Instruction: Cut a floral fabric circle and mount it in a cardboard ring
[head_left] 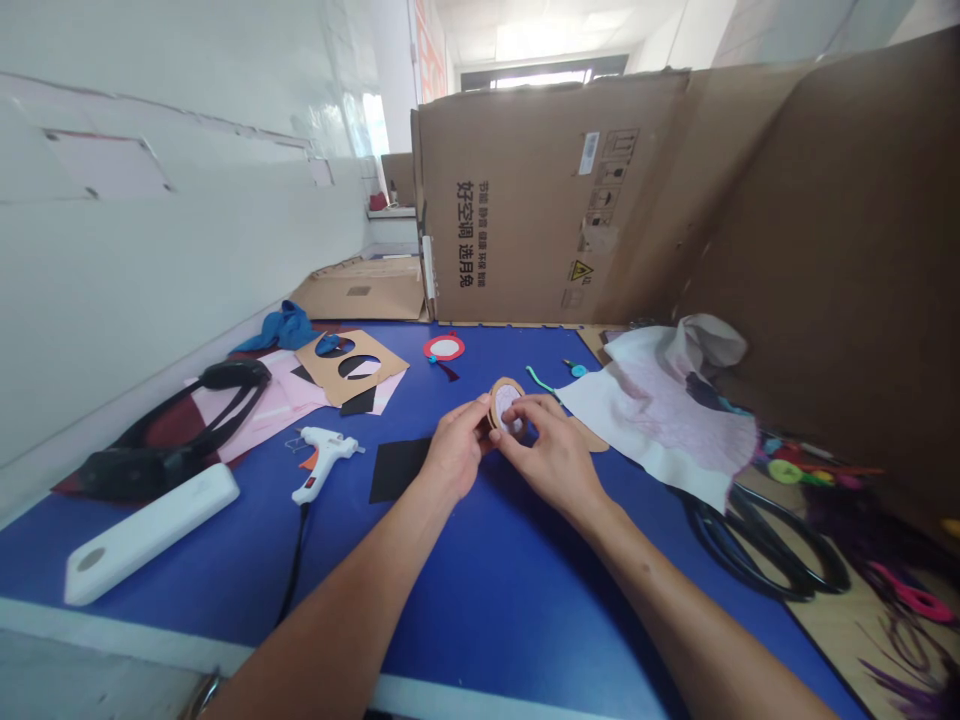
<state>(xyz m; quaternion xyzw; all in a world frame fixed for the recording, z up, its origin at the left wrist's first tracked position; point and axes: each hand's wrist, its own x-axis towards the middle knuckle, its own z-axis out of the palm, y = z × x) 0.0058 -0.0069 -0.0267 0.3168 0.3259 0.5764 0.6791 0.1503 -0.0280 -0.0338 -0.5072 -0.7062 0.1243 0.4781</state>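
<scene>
Above the middle of the blue table, my left hand (458,446) grips the edge of a round cardboard ring (495,398) from the left. Pale lilac cloth (509,397) fills the ring's middle. My right hand (551,446) has its fingers bent over the ring's right side, fingertips on the cloth and thumb at the lower rim. Under my left hand lies a black sheet (397,470), partly hidden. Some flat tan cardboard (590,435) shows behind my right hand.
A white glue gun (325,460), a long white case (154,530) and a black headset strap (187,430) lie left. Cut-out cardboard (330,375) and a red-rimmed disc (444,347) sit farther back. White cloth (660,400) and black cable (772,550) lie right. Tall cardboard (525,220) stands behind.
</scene>
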